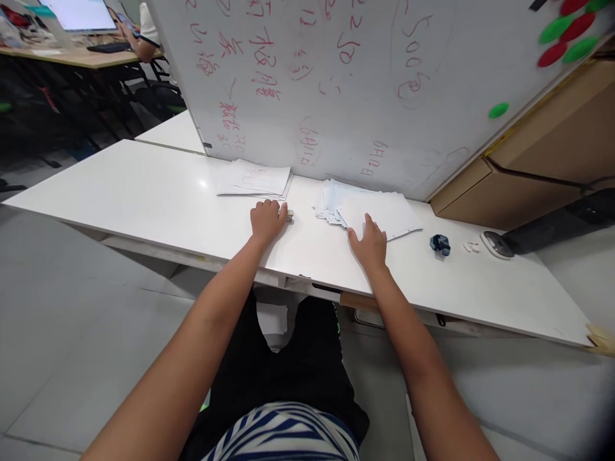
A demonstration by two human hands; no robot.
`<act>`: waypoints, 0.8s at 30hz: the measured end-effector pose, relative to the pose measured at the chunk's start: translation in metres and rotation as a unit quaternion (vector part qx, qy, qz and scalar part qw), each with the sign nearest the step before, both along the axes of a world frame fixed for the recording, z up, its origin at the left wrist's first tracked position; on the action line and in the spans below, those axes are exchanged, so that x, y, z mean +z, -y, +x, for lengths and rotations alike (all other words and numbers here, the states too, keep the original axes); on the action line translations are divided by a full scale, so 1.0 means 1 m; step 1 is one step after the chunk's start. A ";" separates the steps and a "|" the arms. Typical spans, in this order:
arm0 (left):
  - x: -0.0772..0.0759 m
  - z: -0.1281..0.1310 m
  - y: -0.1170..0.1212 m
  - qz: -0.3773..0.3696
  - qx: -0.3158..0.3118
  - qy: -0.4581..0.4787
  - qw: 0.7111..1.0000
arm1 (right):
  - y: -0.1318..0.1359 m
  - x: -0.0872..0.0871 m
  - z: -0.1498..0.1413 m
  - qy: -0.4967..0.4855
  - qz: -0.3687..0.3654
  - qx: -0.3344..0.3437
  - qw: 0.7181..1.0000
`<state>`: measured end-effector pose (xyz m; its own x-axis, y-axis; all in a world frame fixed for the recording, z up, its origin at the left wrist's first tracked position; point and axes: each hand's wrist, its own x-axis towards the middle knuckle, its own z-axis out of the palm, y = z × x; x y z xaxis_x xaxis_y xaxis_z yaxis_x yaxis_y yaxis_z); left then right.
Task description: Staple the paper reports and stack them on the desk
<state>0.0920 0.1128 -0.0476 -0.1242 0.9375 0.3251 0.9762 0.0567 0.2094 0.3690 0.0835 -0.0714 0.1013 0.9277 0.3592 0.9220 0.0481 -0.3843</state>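
My left hand rests on the white desk, its fingers curled round what looks like a small stapler. Only the stapler's end pokes out past my thumb. Just beyond that hand lies a neat stack of white paper with faint reddish marks. To the right, a looser pile of paper sheets is fanned unevenly. My right hand lies at the pile's near edge, thumb and fingers apart, with fingertips touching the top sheet.
The narrow white desk backs onto a whiteboard with red writing and round magnets. Right of the papers are a dark blue crumpled item and an oval device. Cardboard boxes stand behind. A person's arm shows far left.
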 end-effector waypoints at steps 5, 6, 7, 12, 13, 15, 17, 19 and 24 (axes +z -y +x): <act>0.001 0.000 0.001 0.001 0.000 -0.002 1.000 | 0.002 0.002 0.000 0.011 -0.005 0.002 1.000; 0.001 0.000 0.000 0.000 0.000 -0.001 1.000 | 0.002 0.002 0.000 0.013 -0.010 0.003 1.000; 0.001 0.000 0.000 -0.001 0.001 0.000 1.000 | 0.003 0.002 -0.001 0.015 -0.013 0.004 1.000; 0.001 0.000 0.001 0.005 -0.004 0.009 1.000 | 0.007 -0.002 -0.004 0.015 0.008 0.002 1.000; 0.001 0.000 0.001 0.005 -0.004 0.010 1.000 | 0.007 -0.002 -0.004 0.011 0.019 -0.003 1.000; -0.001 -0.001 0.000 0.003 -0.007 0.012 1.000 | 0.005 0.000 0.000 0.001 0.040 -0.023 0.999; -0.004 -0.001 -0.003 0.002 -0.011 0.015 1.000 | 0.005 0.005 0.006 -0.008 0.062 -0.052 0.997; -0.005 -0.001 -0.007 0.001 -0.007 0.022 1.000 | 0.011 0.013 0.011 -0.017 0.087 -0.075 0.993; 0.013 -0.001 0.013 0.047 -0.025 0.051 0.997 | 0.074 0.018 -0.020 -0.060 0.091 -0.040 0.993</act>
